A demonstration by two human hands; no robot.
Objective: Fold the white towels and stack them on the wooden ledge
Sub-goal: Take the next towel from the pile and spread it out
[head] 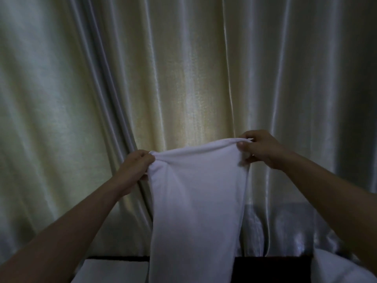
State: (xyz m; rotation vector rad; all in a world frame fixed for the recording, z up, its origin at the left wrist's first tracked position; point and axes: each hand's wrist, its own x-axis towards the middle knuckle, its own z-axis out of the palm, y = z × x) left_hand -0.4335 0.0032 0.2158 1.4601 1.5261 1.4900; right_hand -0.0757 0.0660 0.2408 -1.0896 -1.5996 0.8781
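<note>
White towel held up in front of a pale satin curtain, hanging long from its top edge down past the bottom of the view. Left hand clenched on the upper left corner, right hand pinching the upper right corner slightly higher. Below, a dark ledge with more white cloth left and right.
</note>
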